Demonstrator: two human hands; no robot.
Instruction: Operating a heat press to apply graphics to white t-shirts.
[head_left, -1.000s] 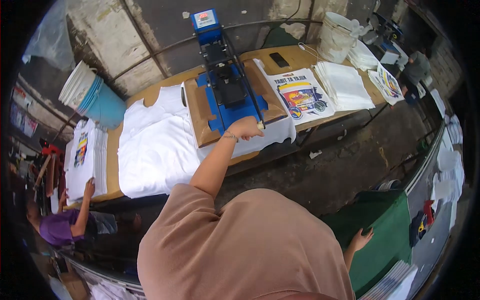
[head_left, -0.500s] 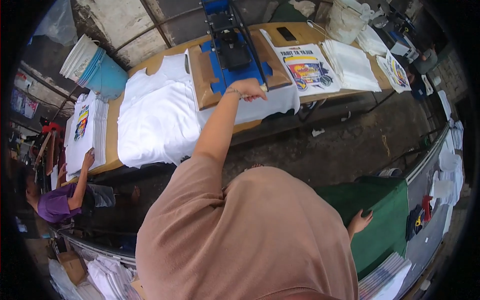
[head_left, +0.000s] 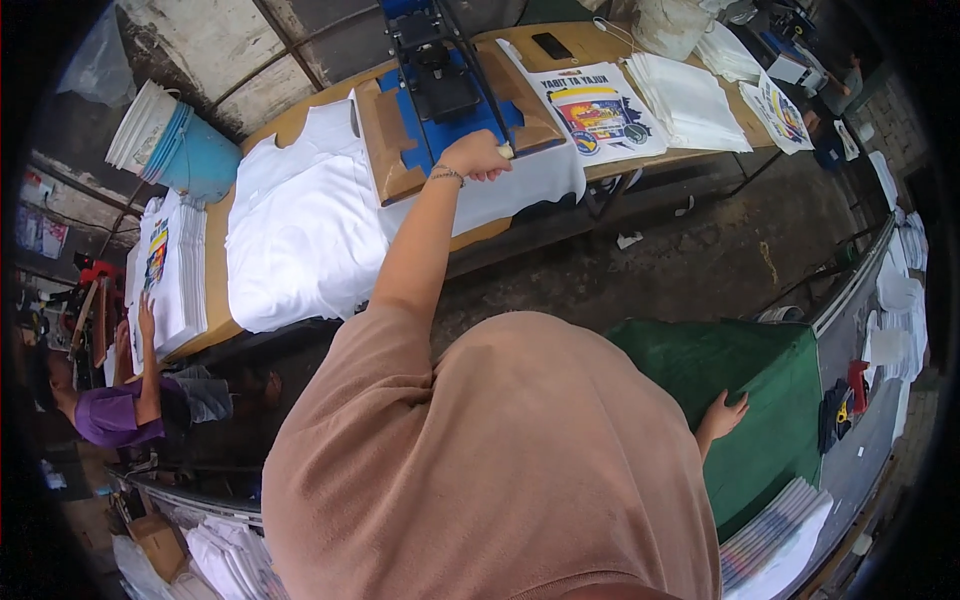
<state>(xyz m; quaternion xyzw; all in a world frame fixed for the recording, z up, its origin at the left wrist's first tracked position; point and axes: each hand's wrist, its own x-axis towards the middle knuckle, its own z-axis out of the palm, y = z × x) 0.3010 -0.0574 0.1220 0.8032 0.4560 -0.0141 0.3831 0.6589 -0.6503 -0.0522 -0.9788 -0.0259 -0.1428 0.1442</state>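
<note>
My left hand (head_left: 474,157) is closed around the front handle of the blue and black heat press (head_left: 446,98); a pale end of the handle pokes out past my fingers. Brown sheeting with a dark edge (head_left: 378,128) lies around the blue press plate, and white cloth (head_left: 490,190) hangs below it over the table's front edge. To the left, a white sleeveless shirt (head_left: 300,235) is spread flat. My right hand (head_left: 722,415) rests low at my right side against green cloth (head_left: 775,385), its fingers apart and holding nothing.
White printed sheets (head_left: 600,115) and plain white stacks (head_left: 690,105) lie right of the press, near a phone (head_left: 551,45). At left stand nested buckets (head_left: 195,150) and a stack of printed shirts (head_left: 180,270), touched by a person in purple (head_left: 120,412). Folded shirts (head_left: 775,540) lie lower right.
The view has shifted slightly, so the table sits higher and further left. My left hand stays on the press handle. The other person's hand has lifted its fingers on the shirt stack.
</note>
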